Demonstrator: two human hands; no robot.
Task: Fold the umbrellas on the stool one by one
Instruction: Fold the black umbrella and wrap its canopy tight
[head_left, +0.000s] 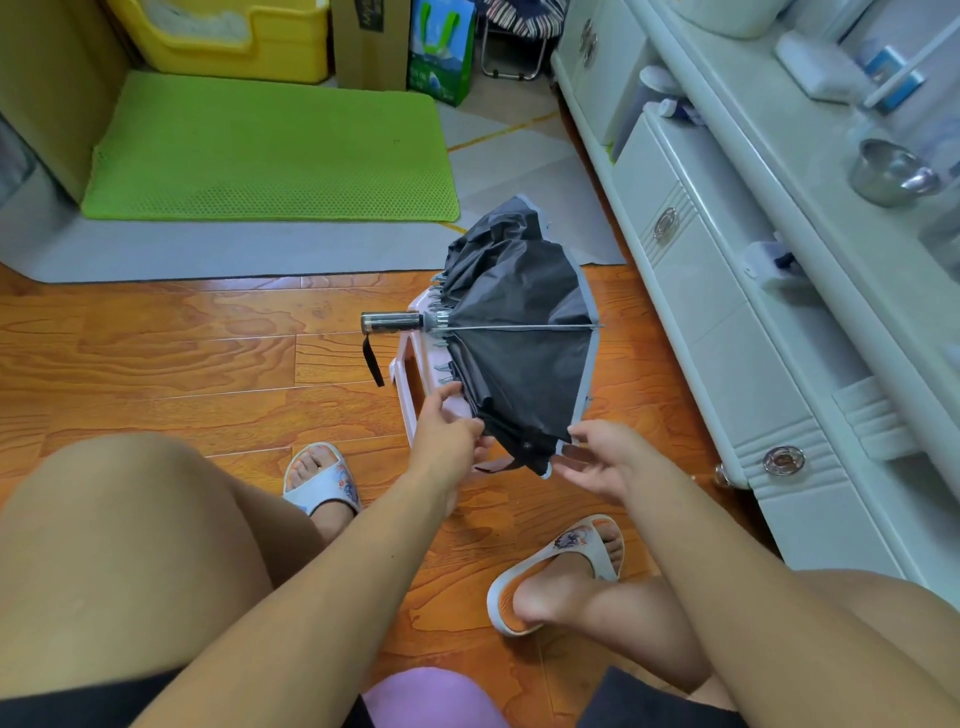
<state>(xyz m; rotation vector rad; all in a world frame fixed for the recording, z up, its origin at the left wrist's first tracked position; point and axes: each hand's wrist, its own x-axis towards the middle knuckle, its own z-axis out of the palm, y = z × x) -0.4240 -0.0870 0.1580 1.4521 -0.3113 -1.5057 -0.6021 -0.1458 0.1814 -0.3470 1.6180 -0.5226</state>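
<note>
Nearest the camera, the near edge of the dark umbrella canopy is being gathered. The left hand has its fingers curled against the fabric's near left fold, seemingly pinching it, while the right hand is held just beside the grey-trimmed corner with fingers loosely spread, not plainly gripping. The step is judged best done by drawing each panel flat between the ribs and wrapping them one way round the shaft, so the strap can later be closed. The umbrella lies half collapsed across the small pale stool, its handle overhanging the left edge, so a hard pull could tip it off. Open wooden floor is left on the left; the white cabinet stands close on the right, limiting swing. Farther off lies a green mat.
</note>
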